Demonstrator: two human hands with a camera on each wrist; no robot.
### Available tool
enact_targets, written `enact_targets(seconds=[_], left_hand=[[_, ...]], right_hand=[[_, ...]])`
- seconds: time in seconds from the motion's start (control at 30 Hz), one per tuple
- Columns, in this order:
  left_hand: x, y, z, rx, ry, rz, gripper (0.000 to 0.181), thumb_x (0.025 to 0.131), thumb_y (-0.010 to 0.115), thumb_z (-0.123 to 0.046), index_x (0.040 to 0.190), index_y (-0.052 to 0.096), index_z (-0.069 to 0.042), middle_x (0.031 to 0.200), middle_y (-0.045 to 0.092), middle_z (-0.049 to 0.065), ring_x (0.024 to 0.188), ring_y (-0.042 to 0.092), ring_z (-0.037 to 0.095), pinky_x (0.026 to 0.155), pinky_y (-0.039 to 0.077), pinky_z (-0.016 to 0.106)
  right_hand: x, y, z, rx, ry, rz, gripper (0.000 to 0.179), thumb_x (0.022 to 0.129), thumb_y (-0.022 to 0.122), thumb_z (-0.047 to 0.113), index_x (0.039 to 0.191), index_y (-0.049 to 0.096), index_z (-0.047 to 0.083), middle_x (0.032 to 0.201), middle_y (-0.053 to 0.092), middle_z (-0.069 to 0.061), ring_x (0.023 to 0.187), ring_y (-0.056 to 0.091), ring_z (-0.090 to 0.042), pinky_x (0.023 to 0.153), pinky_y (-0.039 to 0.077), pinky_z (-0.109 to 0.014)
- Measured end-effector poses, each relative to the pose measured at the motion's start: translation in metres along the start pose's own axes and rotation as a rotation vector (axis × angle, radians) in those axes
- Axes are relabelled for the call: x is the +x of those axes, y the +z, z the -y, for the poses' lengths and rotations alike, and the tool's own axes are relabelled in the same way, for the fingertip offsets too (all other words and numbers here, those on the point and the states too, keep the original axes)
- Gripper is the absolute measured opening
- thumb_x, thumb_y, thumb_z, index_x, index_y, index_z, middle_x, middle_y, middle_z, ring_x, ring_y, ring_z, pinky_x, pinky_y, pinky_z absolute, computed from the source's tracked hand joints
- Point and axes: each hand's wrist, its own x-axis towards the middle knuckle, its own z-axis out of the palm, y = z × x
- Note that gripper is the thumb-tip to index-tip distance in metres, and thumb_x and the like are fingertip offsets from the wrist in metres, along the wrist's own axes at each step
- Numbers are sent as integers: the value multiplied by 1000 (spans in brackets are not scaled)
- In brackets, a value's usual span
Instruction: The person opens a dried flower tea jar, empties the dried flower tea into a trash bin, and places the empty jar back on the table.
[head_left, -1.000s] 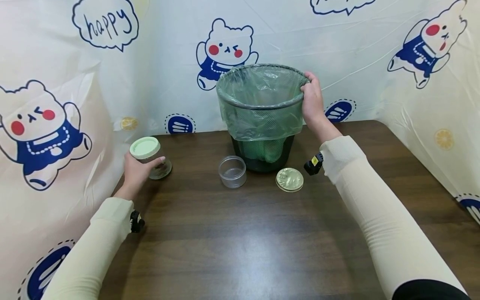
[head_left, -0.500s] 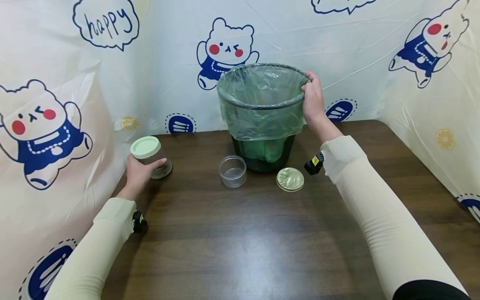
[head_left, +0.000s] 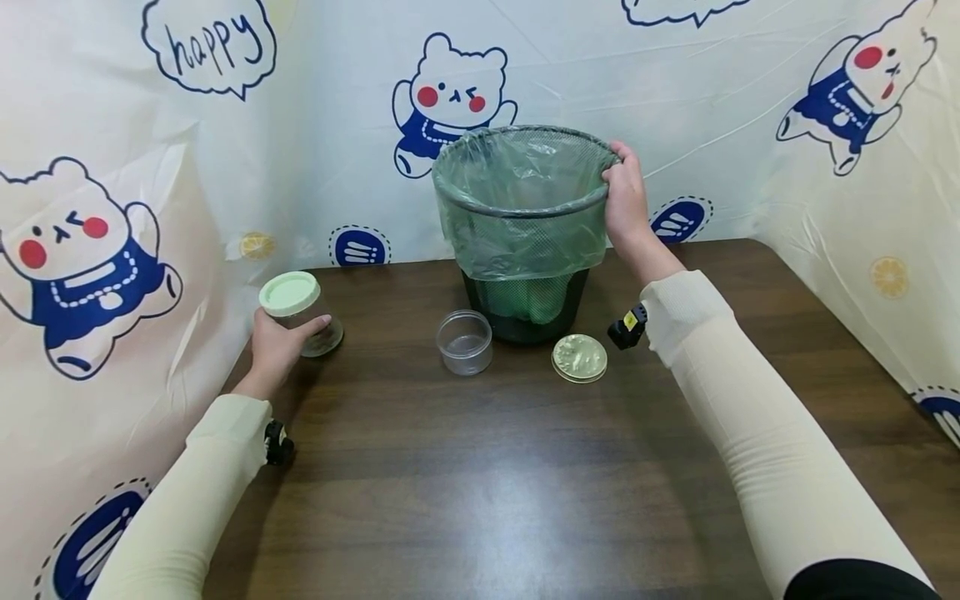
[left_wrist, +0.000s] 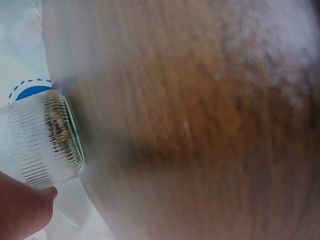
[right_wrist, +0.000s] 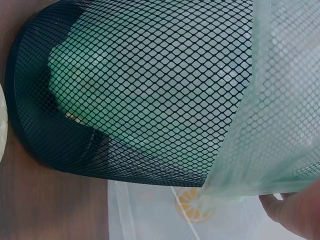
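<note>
The left hand point(head_left: 279, 346) grips a clear, ribbed, cylindrical jar point(left_wrist: 42, 137) with a pale green round lid point(head_left: 289, 294), its thumb along the jar's near side. The right hand point(head_left: 627, 204) grips the rim of a black mesh waste bin point(head_left: 558, 302) lined with a thin green plastic bag point(head_left: 525, 250), folded over the rim.

With twelve o'clock pointing away from the person, a clear, round, shallow tub point(head_left: 465, 354) sits at three o'clock from the left hand, just in front of the bin. It stands between the jar and two pale gold, round, flat discs point(head_left: 580, 358), which lie overlapping between six and seven o'clock from the right hand. A small black device point(head_left: 628, 327) is worn at the right wrist, near the discs; another point(head_left: 278, 444) is at the left wrist.

The jar lies in the left hand's grasp, its lid toward twelve to one o'clock; whether its base touches the table I cannot tell. The bin is at two o'clock from the left hand and at eight to nine from the right, well apart from the jar.

Beneath is a brown wood-grain table point(head_left: 450, 500) with a pale sheen toward the near middle. Beyond hangs a whitish sheet point(head_left: 330, 125) printed with blue-clad bears and, at eleven o'clock, a "happy" speech bubble point(head_left: 217, 48).
</note>
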Motion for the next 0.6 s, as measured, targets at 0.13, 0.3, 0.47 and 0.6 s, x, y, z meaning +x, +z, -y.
enact_targets(seconds=[0.13,0.3,0.47,0.6], left_hand=[[0,-1,0,-6,6,-6,106,76,82,-40,151,16,-5,148,32,16,134,32,28,112,24,41],[-1,-3,-1,10,30,-16,103,76,82,-39,149,20,-4,146,35,17,131,35,29,111,27,41],[-3,-3,-3,33,52,5,101,76,82,-41,149,22,-3,144,37,18,130,36,30,110,28,45],[-5,-3,-6,71,55,21,102,76,81,-43,149,23,-2,144,38,20,131,36,34,109,27,49]], right_hand=[[1,0,1,10,-1,6,53,97,24,15,149,29,11,152,28,1,129,30,-7,101,25,-14],[1,0,1,23,0,7,53,96,24,14,149,28,10,151,29,0,128,31,-8,100,26,-15],[0,-2,1,24,15,11,53,97,24,15,149,28,12,152,27,1,128,30,-8,100,26,-16],[0,-3,1,19,24,23,52,98,24,16,150,27,12,153,26,2,129,29,-5,101,25,-15]])
